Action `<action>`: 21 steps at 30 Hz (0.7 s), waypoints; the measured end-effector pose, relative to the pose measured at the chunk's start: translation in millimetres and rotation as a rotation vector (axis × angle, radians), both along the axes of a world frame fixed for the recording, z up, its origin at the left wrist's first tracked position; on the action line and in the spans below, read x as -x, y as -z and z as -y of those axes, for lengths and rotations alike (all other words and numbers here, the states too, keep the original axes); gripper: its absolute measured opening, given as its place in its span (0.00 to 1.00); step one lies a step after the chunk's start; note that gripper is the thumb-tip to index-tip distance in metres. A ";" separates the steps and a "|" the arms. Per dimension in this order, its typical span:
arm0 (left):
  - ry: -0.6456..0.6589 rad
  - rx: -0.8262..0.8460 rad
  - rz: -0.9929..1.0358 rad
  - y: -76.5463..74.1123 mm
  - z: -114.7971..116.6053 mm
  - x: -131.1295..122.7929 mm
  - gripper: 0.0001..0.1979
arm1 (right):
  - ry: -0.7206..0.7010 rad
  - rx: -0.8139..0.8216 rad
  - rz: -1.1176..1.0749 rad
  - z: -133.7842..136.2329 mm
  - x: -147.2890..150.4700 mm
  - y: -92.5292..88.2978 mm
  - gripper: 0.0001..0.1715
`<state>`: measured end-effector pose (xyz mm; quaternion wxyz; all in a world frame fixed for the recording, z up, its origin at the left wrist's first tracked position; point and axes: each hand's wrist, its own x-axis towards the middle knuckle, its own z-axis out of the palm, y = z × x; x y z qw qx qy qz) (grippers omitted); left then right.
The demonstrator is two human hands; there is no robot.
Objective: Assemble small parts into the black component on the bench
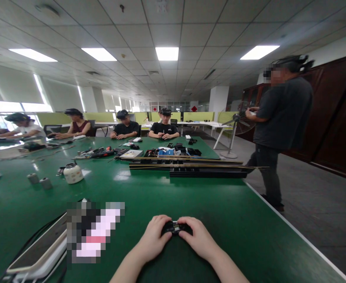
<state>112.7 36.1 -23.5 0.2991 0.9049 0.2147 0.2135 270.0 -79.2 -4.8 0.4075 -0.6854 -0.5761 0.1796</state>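
The fingers (160, 225) hide most of the small black part (175, 227), and a pixelated patch (92, 232) masks something nearby.

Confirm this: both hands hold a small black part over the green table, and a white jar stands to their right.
Wrong side: the head view shows the white jar to their left. The left hand and right hand do hold the small black part over the green table.

Noted on the green table (220, 204): long black rails (208, 172), a white jar (73, 173), grey cylinders (45, 183); beyond, a standing fan (240, 120).
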 end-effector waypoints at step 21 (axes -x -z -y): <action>0.001 -0.017 0.004 -3.6 1.8 -0.9 0.16 | 0.001 -0.033 0.011 -1.2 -0.6 5.0 0.14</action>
